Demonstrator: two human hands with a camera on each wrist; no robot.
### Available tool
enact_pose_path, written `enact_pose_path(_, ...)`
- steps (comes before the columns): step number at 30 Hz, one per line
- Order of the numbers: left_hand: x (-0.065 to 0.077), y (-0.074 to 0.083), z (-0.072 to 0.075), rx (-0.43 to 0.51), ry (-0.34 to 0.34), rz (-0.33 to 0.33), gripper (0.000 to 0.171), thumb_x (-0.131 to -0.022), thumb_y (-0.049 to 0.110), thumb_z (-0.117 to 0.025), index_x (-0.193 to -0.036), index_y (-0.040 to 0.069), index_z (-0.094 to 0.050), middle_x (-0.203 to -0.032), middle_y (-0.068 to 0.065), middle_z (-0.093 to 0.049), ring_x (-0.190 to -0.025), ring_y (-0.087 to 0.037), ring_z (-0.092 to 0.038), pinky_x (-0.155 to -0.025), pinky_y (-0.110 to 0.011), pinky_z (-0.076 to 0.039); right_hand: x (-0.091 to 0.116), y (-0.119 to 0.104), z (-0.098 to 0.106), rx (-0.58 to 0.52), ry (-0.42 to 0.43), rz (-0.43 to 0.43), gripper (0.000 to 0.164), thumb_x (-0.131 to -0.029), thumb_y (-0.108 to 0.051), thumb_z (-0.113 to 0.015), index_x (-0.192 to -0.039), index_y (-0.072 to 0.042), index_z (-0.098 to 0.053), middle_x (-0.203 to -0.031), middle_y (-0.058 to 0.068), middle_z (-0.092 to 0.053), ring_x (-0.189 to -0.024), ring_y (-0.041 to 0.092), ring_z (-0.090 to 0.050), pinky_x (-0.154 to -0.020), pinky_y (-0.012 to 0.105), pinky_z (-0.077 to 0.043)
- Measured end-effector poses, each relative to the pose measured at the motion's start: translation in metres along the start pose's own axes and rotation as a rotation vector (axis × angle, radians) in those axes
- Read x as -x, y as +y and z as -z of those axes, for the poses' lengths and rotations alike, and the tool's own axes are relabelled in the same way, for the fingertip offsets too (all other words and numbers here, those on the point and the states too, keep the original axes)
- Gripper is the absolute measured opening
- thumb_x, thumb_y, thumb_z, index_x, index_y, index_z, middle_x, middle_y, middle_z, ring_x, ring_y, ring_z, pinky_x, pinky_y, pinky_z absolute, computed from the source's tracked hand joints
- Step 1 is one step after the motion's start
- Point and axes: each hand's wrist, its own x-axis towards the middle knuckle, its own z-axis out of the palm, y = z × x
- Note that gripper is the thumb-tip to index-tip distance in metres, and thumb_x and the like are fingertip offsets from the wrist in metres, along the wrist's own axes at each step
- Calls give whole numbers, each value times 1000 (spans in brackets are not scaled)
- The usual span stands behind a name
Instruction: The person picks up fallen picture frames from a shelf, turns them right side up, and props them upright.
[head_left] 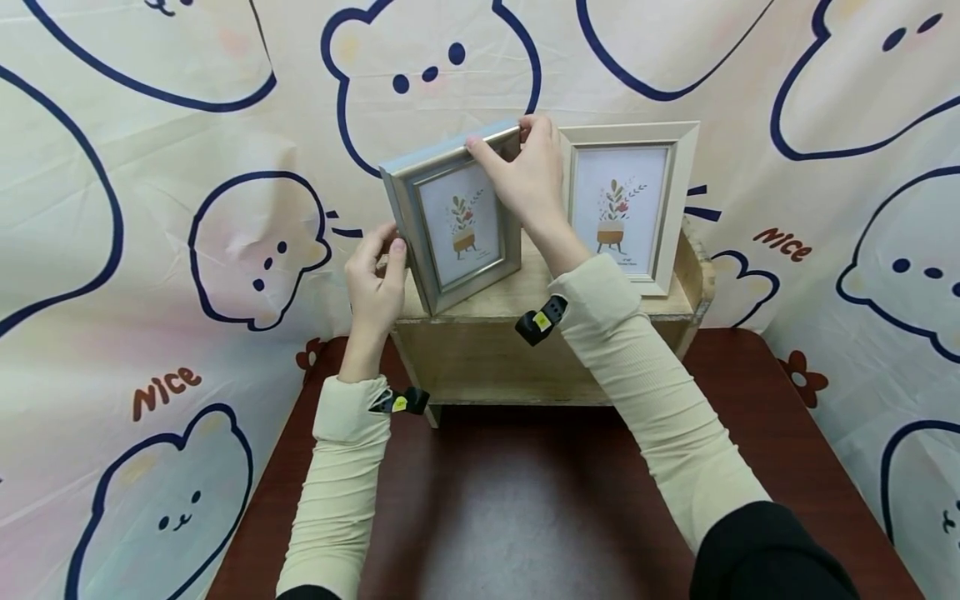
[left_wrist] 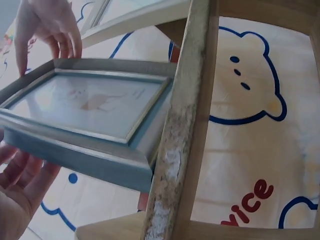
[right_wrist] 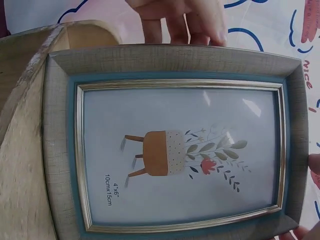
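A grey-blue picture frame (head_left: 461,225) stands tilted on the left part of a small wooden shelf (head_left: 517,358), its lower edge at the shelf top. It holds a print of a potted plant. My left hand (head_left: 377,279) holds its left side, thumb towards the front and fingers curled at the edge. At the upper right corner my right hand (head_left: 532,171) pinches the frame, thumb on the top edge. In the right wrist view the frame front (right_wrist: 175,155) fills most of the picture, with left fingers (right_wrist: 177,30) along one side.
Just right of the held frame, a cream picture frame (head_left: 622,192) with a similar print leans upright on the shelf. The shelf's raised right side (head_left: 696,262) rises beside it. Below lies a dark red-brown table (head_left: 525,500); a cartoon-bear cloth (head_left: 247,242) hangs behind.
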Motion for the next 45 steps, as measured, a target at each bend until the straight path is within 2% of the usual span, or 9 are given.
enact_pose_path(4, -2, 5, 3, 47, -40, 16, 21, -87, -7, -49, -104, -17, -58, -87, -23, -56, -78, -2, -52, -65, -14, -46, 0, -2, -1, -10, -11, -19, 60, -80, -45, -62, -123, -9, -39, -108, 1, -39, -92, 8, -35, -76, 17, -33)
enact_pose_path(7, -1, -1, 2, 65, -39, 26, 20, -87, -5, -52, -104, -14, -59, -85, -10, -56, -79, -3, -52, -66, -17, -47, -2, -3, -1, -17, -13, -32, 60, -80, -43, -62, -124, -8, -40, -110, 2, -40, -92, 7, -35, -76, 16, -33)
enact_pose_path(10, 0, -8, 0, 79, -30, 10, 19, -87, -2, -54, -103, -11, -60, -85, -4, -56, -79, -6, -53, -64, -17, -47, -4, -3, -1, -39, -12, -49, 62, -80, -41, -64, -126, -7, -40, -113, 3, -42, -94, 7, -37, -77, 15, -34)
enact_pose_path(15, 2, -10, -3, 117, -28, -8, 19, -87, 0, -54, -102, -10, -60, -85, -13, -58, -79, -8, -55, -62, -19, -48, -8, -3, -1, -110, -23, -84, 62, -79, -37, -66, -127, -8, -41, -115, 3, -43, -96, 7, -39, -77, 14, -35)
enact_pose_path(22, 3, -4, -4, 138, -43, 36, 18, -87, -3, -54, -101, -12, -59, -86, -20, -60, -79, -5, -57, -64, -19, -48, -10, -5, 1, -174, -60, -137, 62, -79, -35, -66, -130, -10, -41, -120, 2, -41, -102, 9, -40, -79, 16, -38)
enact_pose_path(30, 3, 29, -5, 157, -63, 94, 16, -84, -10, -52, -98, -19, -54, -88, -22, -60, -80, -4, -58, -67, -18, -48, -14, -5, 1, -250, -86, -166, 58, -80, -30, -66, -130, -11, -42, -123, 3, -44, -104, 10, -42, -81, 18, -39)
enact_pose_path(33, 4, 31, -6, 169, -79, 90, 16, -85, -11, -52, -98, -20, -53, -89, -26, -58, -80, -4, -57, -68, -19, -48, -15, -5, 1, -277, -98, -178, 57, -81, -29, -65, -130, -10, -43, -124, 3, -44, -104, 11, -42, -82, 18, -39)
enact_pose_path(40, 7, 9, -12, 159, -90, 86, 17, -86, -7, -54, -101, -14, -54, -93, -25, -60, -83, -5, -57, -73, -27, -49, -16, -5, 1, -310, -123, -167, 53, -82, -26, -62, -130, -9, -44, -125, 3, -43, -108, 12, -41, -84, 19, -38)
enact_pose_path(45, 8, 6, -13, 163, -89, 76, 19, -88, 0, -55, -102, -12, -53, -93, -21, -59, -85, -8, -56, -75, -31, -48, -16, -6, -1, -304, -107, -185, 52, -82, -27, -63, -127, -8, -44, -122, 2, -45, -106, 10, -41, -83, 17, -38)
